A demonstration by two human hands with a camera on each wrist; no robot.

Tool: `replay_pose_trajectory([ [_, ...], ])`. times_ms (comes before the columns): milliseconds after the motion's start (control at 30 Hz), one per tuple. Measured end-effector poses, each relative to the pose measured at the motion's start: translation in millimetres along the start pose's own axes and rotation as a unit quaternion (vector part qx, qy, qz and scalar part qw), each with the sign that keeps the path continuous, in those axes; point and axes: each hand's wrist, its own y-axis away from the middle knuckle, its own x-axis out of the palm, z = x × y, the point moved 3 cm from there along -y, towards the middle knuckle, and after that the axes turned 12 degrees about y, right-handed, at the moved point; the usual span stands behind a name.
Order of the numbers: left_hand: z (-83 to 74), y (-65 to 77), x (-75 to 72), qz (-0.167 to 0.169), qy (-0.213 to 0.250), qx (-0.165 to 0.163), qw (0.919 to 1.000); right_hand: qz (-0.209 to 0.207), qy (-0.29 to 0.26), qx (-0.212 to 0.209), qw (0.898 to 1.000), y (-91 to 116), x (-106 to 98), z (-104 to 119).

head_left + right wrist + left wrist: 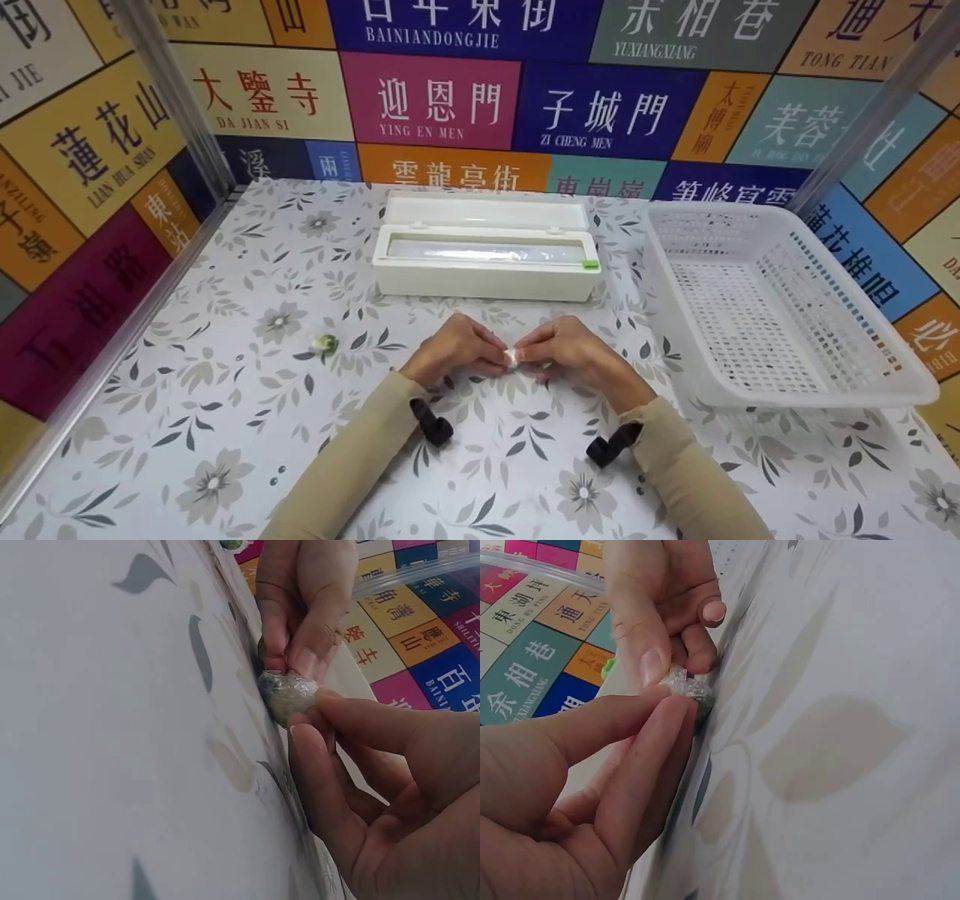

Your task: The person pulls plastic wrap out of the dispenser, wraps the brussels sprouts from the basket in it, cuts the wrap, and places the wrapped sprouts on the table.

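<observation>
Between my two hands, just above the patterned tabletop, is a small pale green lump wrapped in crinkled clear plastic film. My left hand pinches one side of the film with thumb and fingers. Opposite it, my right hand pinches the other side, its fingertips close to the left ones. In the left wrist view the bunched film shows at the fingertips, and the lump is mostly hidden. What the lump is I cannot tell. Further left on the table lies another small green piece, apparently in film too.
Behind the hands stands a white cling film box, its lid raised, with a roll inside and a green slider at the right end. A white perforated plastic basket sits to the right. Clear panel edges rise at both sides.
</observation>
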Motion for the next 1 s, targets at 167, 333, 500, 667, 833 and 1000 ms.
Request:
replay_pose_trajectory([
  [167,2.8,-1.2,0.6,-0.02,0.014,-0.013,0.9996,-0.001,0.033,0.007,0.999,1,1,3],
  [333,3.8,-1.3,2.2,-0.022,0.044,-0.006,0.9988,-0.038,0.041,0.001,0.998,1,4,4],
  [500,7.6,-0.5,1.5,-0.009,0.069,-0.004,0.9976,-0.038,0.007,-0.019,0.999,0,6,-1],
  [667,9.8,-0.2,-1.9,-0.001,0.084,-0.016,0.9963,0.004,-0.036,-0.012,0.999,-2,4,-6],
  [833,7.0,1.3,-3.2,0.009,0.065,-0.016,0.9977,-0.005,-0.039,0.013,0.999,-5,5,-7],
  [1000,1.9,2.4,-1.9,0.015,0.046,-0.007,0.9988,-0.026,-0.036,0.013,0.999,-3,6,-4],
])
